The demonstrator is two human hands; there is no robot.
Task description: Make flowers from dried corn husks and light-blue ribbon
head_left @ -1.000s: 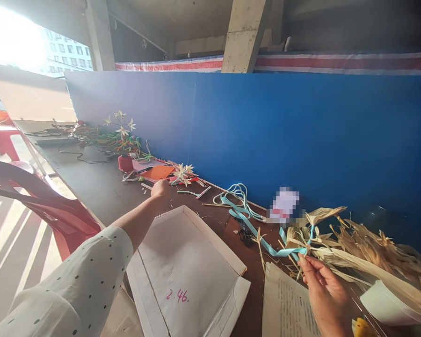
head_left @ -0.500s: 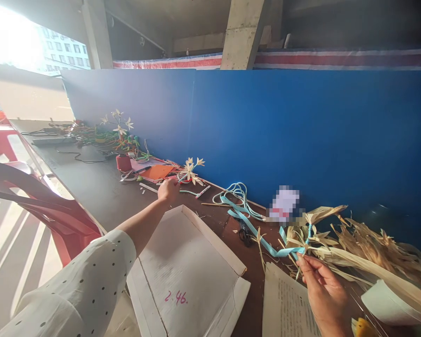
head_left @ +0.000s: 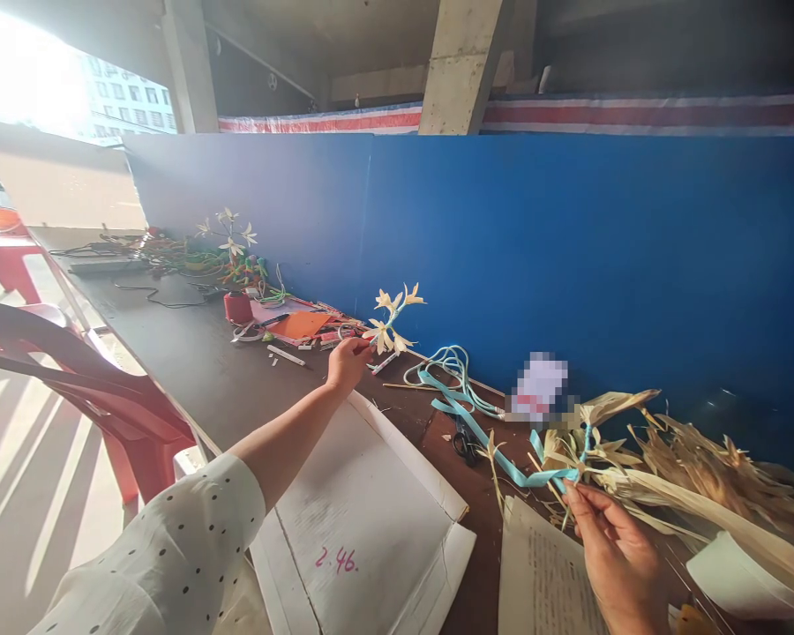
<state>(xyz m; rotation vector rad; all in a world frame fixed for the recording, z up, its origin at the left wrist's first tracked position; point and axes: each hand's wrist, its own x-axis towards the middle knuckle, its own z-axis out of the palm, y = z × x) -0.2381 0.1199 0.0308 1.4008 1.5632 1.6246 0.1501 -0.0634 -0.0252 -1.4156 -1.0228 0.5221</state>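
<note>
My left hand [head_left: 349,363] is closed on the stem of a cream-petalled artificial flower spray [head_left: 389,328], raised over the table near the blue partition. Light-blue wrapping shows on its stem. Low on the right, my right hand [head_left: 612,542] pinches the end of a light-blue ribbon [head_left: 503,466] between thumb and fingers. A second flower piece of dry husk petals [head_left: 588,410], also bound in light blue, stands just beyond those fingertips. Whether the pinch takes in its stem too, I cannot tell. Black-handled scissors [head_left: 464,441] lie left of the ribbon.
A white box lid [head_left: 363,520] marked "2.46." lies in front of me, beside a printed sheet [head_left: 543,573]. Dry husks [head_left: 715,467] and a white cup [head_left: 745,578] are at right. Red thread spool [head_left: 238,308] and orange paper [head_left: 303,324] lie at left, past a red chair [head_left: 106,379].
My left hand has lifted the flower spray up and to the right, away from the clutter on the table. My right hand keeps its pinch on the ribbon, almost unmoved.
</note>
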